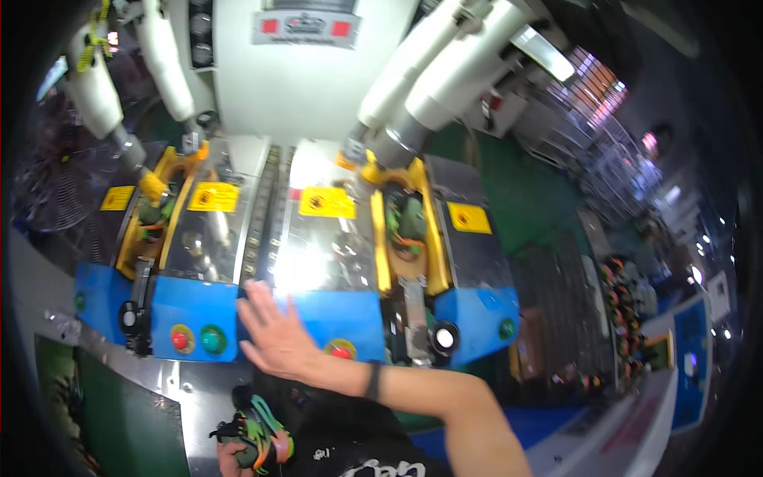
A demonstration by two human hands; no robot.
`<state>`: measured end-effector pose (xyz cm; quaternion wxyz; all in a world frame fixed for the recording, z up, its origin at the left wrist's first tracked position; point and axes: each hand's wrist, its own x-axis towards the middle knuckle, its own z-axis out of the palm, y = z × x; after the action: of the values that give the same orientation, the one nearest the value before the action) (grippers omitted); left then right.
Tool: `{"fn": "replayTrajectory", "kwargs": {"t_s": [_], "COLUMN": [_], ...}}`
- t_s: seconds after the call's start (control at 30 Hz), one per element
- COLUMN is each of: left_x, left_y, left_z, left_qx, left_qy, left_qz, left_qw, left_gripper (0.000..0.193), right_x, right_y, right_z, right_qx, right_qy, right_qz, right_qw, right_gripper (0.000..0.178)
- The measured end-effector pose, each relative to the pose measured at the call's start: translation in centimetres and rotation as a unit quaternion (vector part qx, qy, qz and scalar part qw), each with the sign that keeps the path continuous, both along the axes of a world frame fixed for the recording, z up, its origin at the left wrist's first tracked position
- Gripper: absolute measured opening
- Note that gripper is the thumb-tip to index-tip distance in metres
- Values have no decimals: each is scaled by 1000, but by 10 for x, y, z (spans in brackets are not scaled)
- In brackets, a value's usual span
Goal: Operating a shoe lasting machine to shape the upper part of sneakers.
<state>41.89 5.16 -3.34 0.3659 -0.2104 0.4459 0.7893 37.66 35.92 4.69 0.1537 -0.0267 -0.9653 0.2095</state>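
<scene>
In the lower middle, my left hand (230, 459) is closed around a dark green shoe (258, 433) with bright green and orange trim; most of that hand lies beyond the lower edge. My right hand (278, 338) reaches across to the left, fingers spread, holding nothing. It is over the left end of the right blue panel (310, 306), beside a red button (342, 350); whether it touches the panel I cannot tell. Similar shoes sit in two yellow-sided slots of the machine, one green shoe (151, 211) at left and another green shoe (409, 219) at right.
The left blue panel (163, 298) carries a red button (181, 340) and a green button (213, 339). White cylinder arms (441, 87) slant down to the slots. A dark green-topped surface (119, 417) lies at lower left. A rack of shoes (624, 310) stands to the right.
</scene>
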Motion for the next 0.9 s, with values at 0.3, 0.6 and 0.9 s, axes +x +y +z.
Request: {"fn": "replayTrajectory", "kwargs": {"t_s": [0.3,0.6,0.9], "left_x": [37,114,57], "left_y": [-43,-47,-90], "left_z": [19,107,115], "left_qx": [-7,-127,-62], "left_qy": [95,261,534], "left_qz": [77,121,-75], "left_qw": [992,949,840], "left_gripper": [67,90,44], "right_x": [48,109,142], "right_y": [-67,-170,-200], "right_z": [-12,-33,-43], "right_qx": [-141,-724,-772], "right_qy": [86,-341,-442], "right_qz": [149,200,146], "right_qw": [975,566,433], "right_gripper": [53,58,69]}}
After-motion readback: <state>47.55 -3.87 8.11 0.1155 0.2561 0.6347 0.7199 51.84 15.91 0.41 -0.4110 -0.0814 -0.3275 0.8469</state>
